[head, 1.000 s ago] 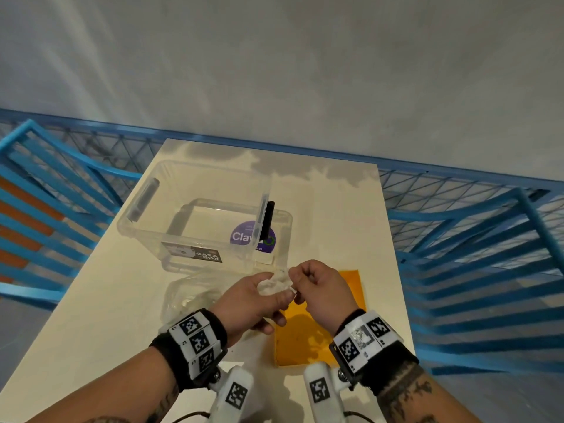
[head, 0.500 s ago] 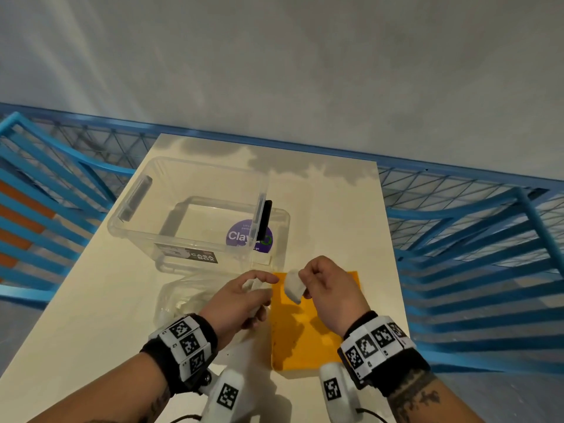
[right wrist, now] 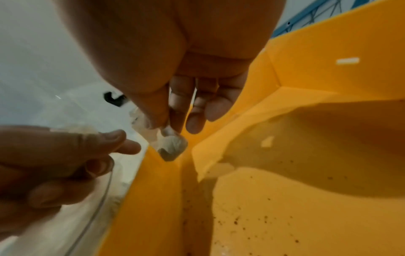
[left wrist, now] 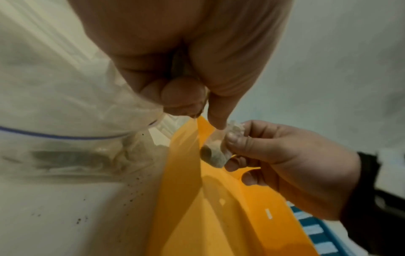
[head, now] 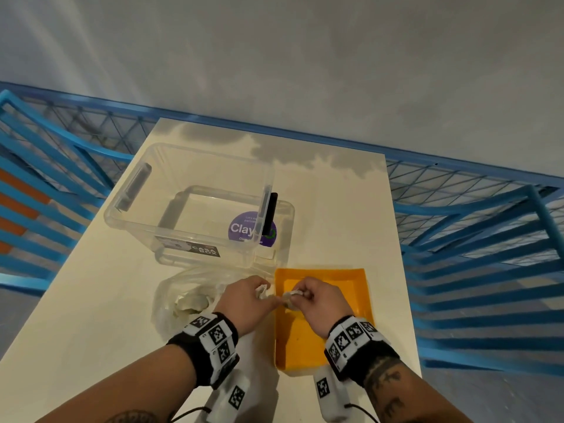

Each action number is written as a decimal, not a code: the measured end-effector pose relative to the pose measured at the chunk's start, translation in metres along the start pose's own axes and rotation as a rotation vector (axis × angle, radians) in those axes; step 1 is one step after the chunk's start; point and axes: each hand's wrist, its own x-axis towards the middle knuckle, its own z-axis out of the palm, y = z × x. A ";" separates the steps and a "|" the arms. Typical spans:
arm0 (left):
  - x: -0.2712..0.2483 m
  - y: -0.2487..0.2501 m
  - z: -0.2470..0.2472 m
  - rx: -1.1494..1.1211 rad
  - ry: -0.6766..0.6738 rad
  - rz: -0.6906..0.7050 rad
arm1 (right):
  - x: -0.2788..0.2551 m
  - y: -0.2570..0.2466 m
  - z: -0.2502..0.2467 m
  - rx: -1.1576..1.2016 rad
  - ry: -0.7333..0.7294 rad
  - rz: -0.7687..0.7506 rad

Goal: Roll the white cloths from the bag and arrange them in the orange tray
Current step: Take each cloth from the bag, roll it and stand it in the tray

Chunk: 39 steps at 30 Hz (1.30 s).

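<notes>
The right hand (head: 317,303) pinches a small, partly rolled white cloth (right wrist: 172,145) between thumb and forefinger, its other fingers loosely curled, and holds it in the air over the near-left edge of the shallow rectangular orange plastic tray (head: 357,288). The left hand (head: 244,303) is just beside it, its forefinger stretched toward the roll and touching a loose end of the cloth in the left wrist view, while its remaining fingers are curled round a crumpled bit of white material; whether that is part of the same cloth cannot be told.

The tray lies on the cream table (head: 76,315) at the person's right, its floor speckled with dark specks. Just left of it sits a crumpled clear plastic bag (head: 171,300) with a thin blue line near its mouth, holding more white cloths (head: 192,302). Beyond both stands a clear plastic storage box (head: 183,190) with a black clip on its right side; a dark label on its front wall reads "CASA BOX", and a round purple sticker (head: 244,228) shows the letters "Clay", the rest being hidden by the clip. Both wrists wear black bands with black-and-white square markers (head: 213,334). Blue metal railings (head: 476,270) flank the table.
</notes>
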 end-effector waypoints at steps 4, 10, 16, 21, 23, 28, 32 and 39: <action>0.010 0.001 0.011 0.077 -0.011 -0.010 | 0.025 0.000 0.011 -0.089 -0.019 0.093; 0.015 -0.002 0.018 0.066 -0.026 -0.010 | 0.040 -0.003 0.018 0.063 0.130 0.202; 0.017 -0.004 0.016 0.058 -0.038 -0.033 | 0.039 0.004 0.027 0.109 0.188 0.306; 0.018 -0.003 0.017 0.067 -0.043 -0.048 | 0.049 0.009 0.028 0.064 0.143 0.450; 0.018 -0.002 0.017 0.077 -0.044 -0.045 | 0.055 0.008 0.030 0.043 0.119 0.460; 0.017 -0.001 0.016 0.081 -0.050 -0.050 | 0.059 0.004 0.034 0.109 0.166 0.461; 0.017 0.001 0.016 0.089 -0.062 -0.057 | 0.055 0.005 0.035 0.145 0.181 0.420; 0.005 0.009 0.002 -0.475 -0.150 -0.150 | 0.041 0.004 0.013 0.137 0.178 0.330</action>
